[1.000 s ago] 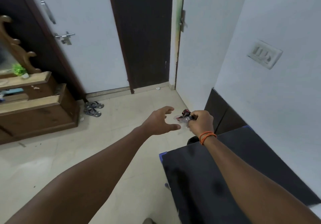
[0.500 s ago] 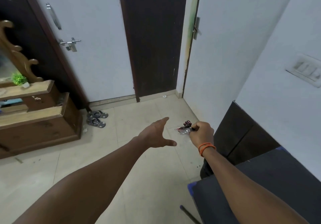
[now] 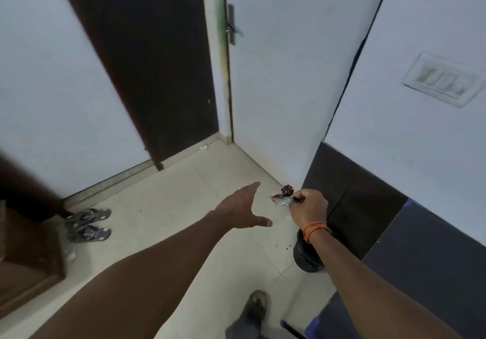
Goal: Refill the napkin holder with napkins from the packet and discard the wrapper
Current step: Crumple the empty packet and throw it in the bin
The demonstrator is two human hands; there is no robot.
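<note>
One fist [image 3: 307,211] pinches crinkled clear plastic wrapper [image 3: 282,198].

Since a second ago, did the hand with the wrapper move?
Yes. The right hand with the wrapper has gone forward past the black table, toward the dark bin by the wall.

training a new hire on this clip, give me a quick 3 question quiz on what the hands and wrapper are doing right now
1. True or false: the left hand grips the wrapper.
2. Which hand wears the orange wrist thread?
3. The dark round bin sits: A) under the right wrist, B) beside the sandals, C) at the door.

Key: 1 false, the right hand pinches it while the left is open and empty. 2 right. 3 A.
</note>
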